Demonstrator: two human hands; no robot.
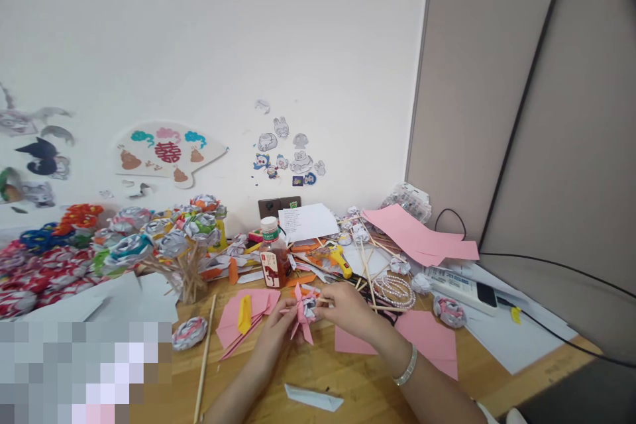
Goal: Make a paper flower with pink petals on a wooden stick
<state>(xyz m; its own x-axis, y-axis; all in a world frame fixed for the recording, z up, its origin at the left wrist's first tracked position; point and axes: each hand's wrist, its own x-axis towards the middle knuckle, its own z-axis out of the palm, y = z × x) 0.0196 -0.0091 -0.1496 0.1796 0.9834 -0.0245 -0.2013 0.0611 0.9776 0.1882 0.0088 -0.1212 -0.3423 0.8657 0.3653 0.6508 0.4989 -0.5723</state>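
Note:
In front of me at the middle of the table, a folded paper flower (302, 321) with pink pointed strips and a grey-white and orange part is held between both hands. My left hand (274, 331) is closed on its left side, fingertips on the pink strips. From the right, my right hand (348, 310) pinches at the flower's grey-white part; its exact grip is partly hidden. Pink paper pieces (248, 311) with a yellow folded strip (245, 315) lie left of my left hand. Nearer to me lies a folded white paper strip (314, 398).
A drink bottle (273, 258) stands behind my hands, with a yellow glue gun (339, 260) to its right. Many finished paper flowers (132, 246) crowd the left. Thin wooden sticks (203, 358), pink sheets (427, 341), a bead string (395, 291) and a power strip (460, 288) lie around.

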